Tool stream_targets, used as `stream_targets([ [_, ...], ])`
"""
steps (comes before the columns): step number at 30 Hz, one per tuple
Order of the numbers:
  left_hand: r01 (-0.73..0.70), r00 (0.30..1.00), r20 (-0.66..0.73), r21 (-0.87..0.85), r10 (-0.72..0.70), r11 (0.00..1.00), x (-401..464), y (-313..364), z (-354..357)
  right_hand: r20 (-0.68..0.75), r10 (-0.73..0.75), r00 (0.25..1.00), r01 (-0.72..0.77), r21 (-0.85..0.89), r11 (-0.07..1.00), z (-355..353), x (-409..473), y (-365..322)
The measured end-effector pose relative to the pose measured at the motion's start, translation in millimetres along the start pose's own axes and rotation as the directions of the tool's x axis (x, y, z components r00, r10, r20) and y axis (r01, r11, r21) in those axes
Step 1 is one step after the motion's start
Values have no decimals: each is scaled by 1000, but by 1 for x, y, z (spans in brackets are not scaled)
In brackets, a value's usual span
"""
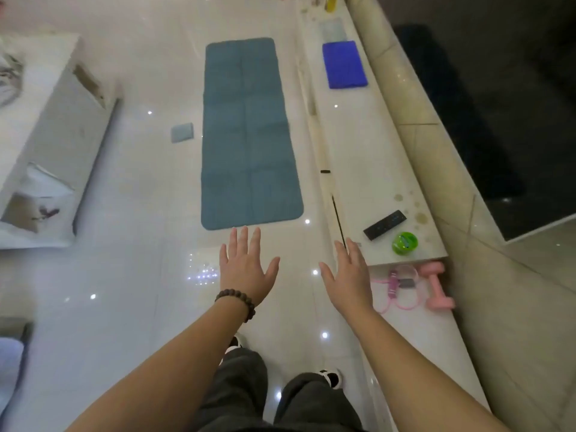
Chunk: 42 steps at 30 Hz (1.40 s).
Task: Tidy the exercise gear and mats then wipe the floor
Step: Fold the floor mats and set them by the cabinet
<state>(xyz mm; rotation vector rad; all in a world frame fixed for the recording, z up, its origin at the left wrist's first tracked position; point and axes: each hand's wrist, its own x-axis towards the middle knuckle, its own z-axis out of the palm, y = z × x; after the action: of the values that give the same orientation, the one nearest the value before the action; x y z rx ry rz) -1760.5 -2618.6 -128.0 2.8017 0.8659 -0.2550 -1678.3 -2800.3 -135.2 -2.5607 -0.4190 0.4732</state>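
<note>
Glossy floor (124, 275): teal mat (249, 132) just beyond both empty hands.

The person's 2 forearms are bare, with no sleeves in view. The left hand (246, 266) has a bracelet (237, 302) of dark brown round beads around its wrist; the right hand (349, 275) wears nothing. Loose dark grey trousers (243, 391) cover both legs, above 2 black-and-white shoes (332, 378).
</note>
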Motion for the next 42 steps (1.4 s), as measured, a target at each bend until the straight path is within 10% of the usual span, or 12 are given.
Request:
stream_targets([
  [26, 276, 956, -49, -186, -290, 943, 102, -475, -119, 113, -265, 958, 280, -152, 948, 238, 82, -459],
  [42, 111, 988, -95, -90, -119, 990, 420, -594, -170, 39, -139, 989, 143, -116, 983, 315, 351, -590],
])
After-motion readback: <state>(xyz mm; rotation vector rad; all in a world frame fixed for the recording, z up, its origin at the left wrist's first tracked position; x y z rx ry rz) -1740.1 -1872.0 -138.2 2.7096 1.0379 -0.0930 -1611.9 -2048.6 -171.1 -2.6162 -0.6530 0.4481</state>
